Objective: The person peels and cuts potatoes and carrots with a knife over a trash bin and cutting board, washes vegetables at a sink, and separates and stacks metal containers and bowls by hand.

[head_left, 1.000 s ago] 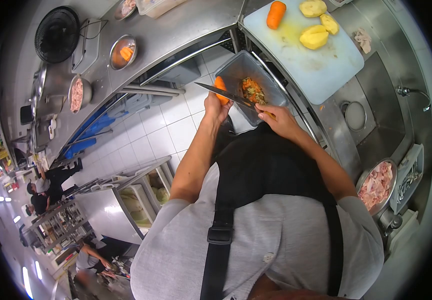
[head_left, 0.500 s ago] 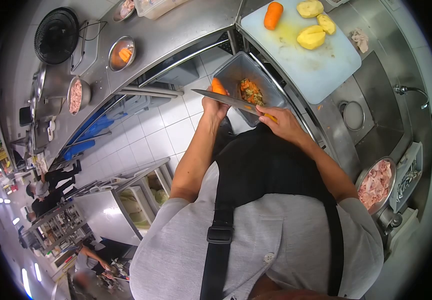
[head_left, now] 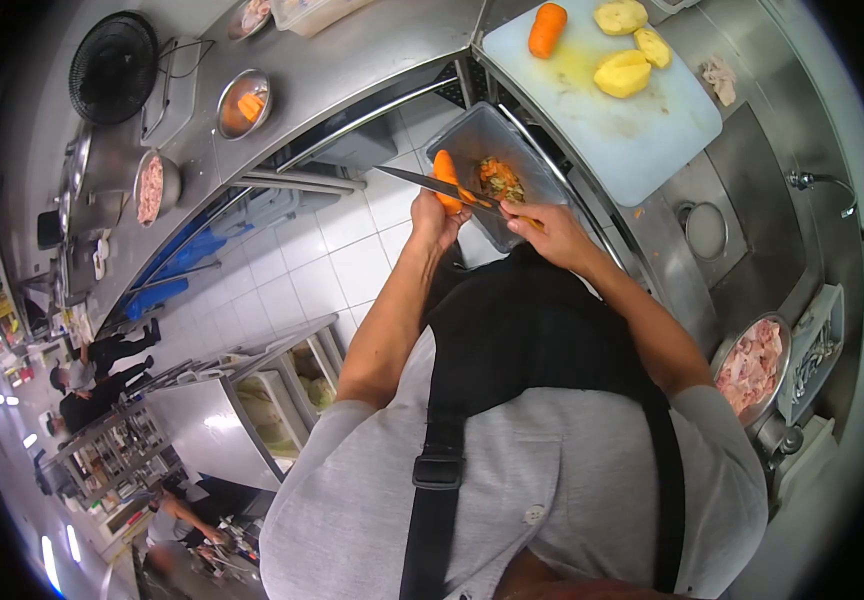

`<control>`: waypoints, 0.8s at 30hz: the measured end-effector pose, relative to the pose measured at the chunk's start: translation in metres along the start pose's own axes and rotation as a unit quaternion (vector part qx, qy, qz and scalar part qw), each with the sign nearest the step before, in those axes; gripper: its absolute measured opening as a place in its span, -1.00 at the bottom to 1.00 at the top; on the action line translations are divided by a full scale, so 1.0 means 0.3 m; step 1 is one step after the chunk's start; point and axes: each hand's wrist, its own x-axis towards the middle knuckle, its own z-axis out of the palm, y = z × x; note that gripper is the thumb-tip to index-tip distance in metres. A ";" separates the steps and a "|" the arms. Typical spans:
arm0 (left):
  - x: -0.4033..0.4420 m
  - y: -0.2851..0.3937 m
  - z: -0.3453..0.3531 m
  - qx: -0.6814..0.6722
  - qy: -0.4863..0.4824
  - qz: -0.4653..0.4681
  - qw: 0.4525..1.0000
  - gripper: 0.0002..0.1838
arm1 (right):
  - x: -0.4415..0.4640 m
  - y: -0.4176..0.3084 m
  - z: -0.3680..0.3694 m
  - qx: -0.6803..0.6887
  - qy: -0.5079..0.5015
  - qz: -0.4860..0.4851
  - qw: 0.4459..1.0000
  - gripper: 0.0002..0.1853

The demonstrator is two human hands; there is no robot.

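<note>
My left hand (head_left: 435, 220) is closed round the lower end of a carrot (head_left: 445, 172), which points up and away from me. In my right hand (head_left: 549, 233) is the handle of a long kitchen knife (head_left: 414, 178). Its blade lies across the carrot, tip to the left, and a strip of orange peel shows beside it. Just beyond my hands, a grey bin (head_left: 464, 138) holds orange and brownish peelings (head_left: 501, 180).
On the right, a white cutting board (head_left: 632, 140) carries another carrot (head_left: 548, 30) and several peeled potatoes (head_left: 622, 74). Beside it are a sink (head_left: 764, 270) and a bowl of raw meat (head_left: 752, 370). A bowl with carrot pieces (head_left: 244, 104) stands on the left counter.
The carrot has turned more upright and shows more of its length. The knife's blade has shifted slightly up and left across it, and my right hand has moved a little left.
</note>
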 end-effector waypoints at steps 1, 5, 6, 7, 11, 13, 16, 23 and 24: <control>0.003 0.006 -0.003 -0.008 0.009 0.009 1.000 -0.61 | -0.016 -0.003 -0.001 0.006 -0.001 0.006 1.000 -0.60; -0.011 0.013 0.011 -0.009 0.014 0.001 1.000 -0.61 | -0.029 -0.019 -0.014 -0.013 0.006 0.017 1.000 -0.60; -0.022 0.009 0.011 -0.003 0.005 0.001 1.000 -0.60 | -0.026 -0.027 -0.014 -0.019 0.006 0.018 1.000 -0.60; -0.030 0.007 0.010 0.003 -0.003 0.001 1.000 -0.60 | -0.020 -0.035 -0.012 -0.024 0.007 0.019 1.000 -0.61; -0.032 -0.020 -0.019 0.007 -0.022 -0.026 0.999 -0.57 | 0.017 0.049 0.027 -0.035 0.052 -0.013 0.998 -0.61; -0.091 -0.056 0.014 0.017 -0.031 -0.034 0.999 -0.56 | 0.062 0.097 0.012 -0.030 0.062 0.039 0.997 -0.61; -0.090 -0.075 0.001 0.044 -0.055 -0.041 0.997 -0.56 | 0.088 0.127 -0.019 -0.028 0.054 0.088 0.994 -0.61; 0.004 -0.031 -0.067 0.031 0.000 -0.018 0.999 -0.56 | 0.014 0.073 0.028 0.003 0.019 0.048 0.999 -0.60; 0.007 -0.022 -0.070 0.024 0.001 -0.016 1.000 -0.56 | 0.001 0.057 0.028 -0.005 0.009 0.048 0.999 -0.60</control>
